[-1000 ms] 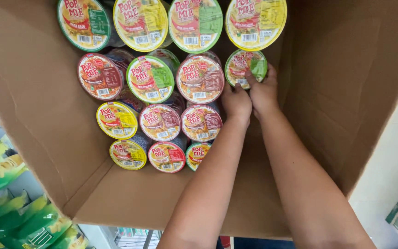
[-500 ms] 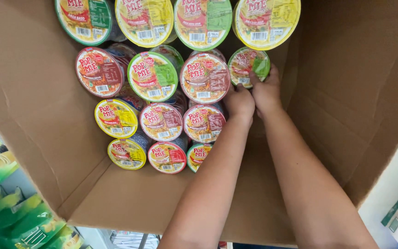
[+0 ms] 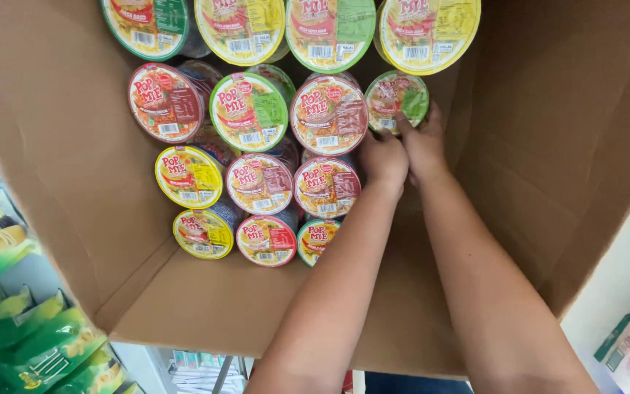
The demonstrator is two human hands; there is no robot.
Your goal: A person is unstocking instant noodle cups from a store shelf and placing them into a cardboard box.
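Both arms are reaching deep into the big cardboard box [image 3: 52,146], toward its right wall, where the instant noodle cups are lying stacked on their sides with their round lids facing out. Compared with a second ago, the hands have barely shifted: the view has tipped down a little, so the top row of cups is now being cut off by the upper edge, but the two hands are still working at the same green-lidded cup [image 3: 394,96], the last one at the right end of the second row. The right hand [image 3: 426,146] is wrapping its fingers around the lower right side of that cup, with a fingertip lying across the lid's edge, so it is grasping the cup rather than just touching it. The left hand [image 3: 382,159] is pressing in just beside it, below and to the left of the cup, tucked against the red-lidded cup [image 3: 329,114] next along the row; its fingers are hidden behind its own knuckles, so whether it is clenching anything cannot be told. The green-lidded cup is sitting in the same place between the red-lidded cup and the right wall, not yet lifted clear, which suggests the grip is being settled rather than the cup being moved. Green snack bags [image 3: 30,350] are showing outside the box, past its lower left corner.
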